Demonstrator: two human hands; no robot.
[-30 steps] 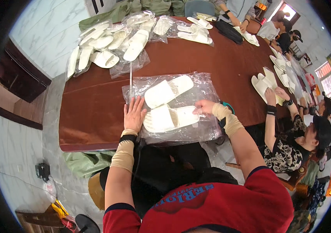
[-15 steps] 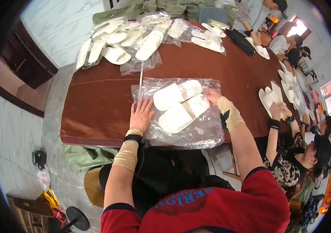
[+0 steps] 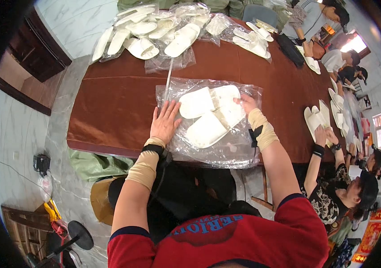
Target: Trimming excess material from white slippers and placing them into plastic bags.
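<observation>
A clear plastic bag lies flat near the front edge of the brown surface, directly before the person, with a pair of white slippers on it or inside it; the glare of the film makes it hard to tell which. The two slippers lie side by side and touching, angled with their toes up toward the right. The left hand rests open, palm down and fingers spread, on the left part of the bag, its fingertips just beside the nearer end of the upper slipper. The right hand lies at the right end of the pair, fingers curled against the edge of a slipper and the film there; whether it actually pinches anything cannot be told. Both wrists wear tan wraps and dark bands. Behind the bag, a thin pale stick lies on the surface, pointing toward a heap of bagged white slippers at the far left end. More loose white slippers lie at the far side, near a dark flat pouch. To the right, another person's hands hold pale slippers at the surface's edge, and further people sit along that side.
</observation>
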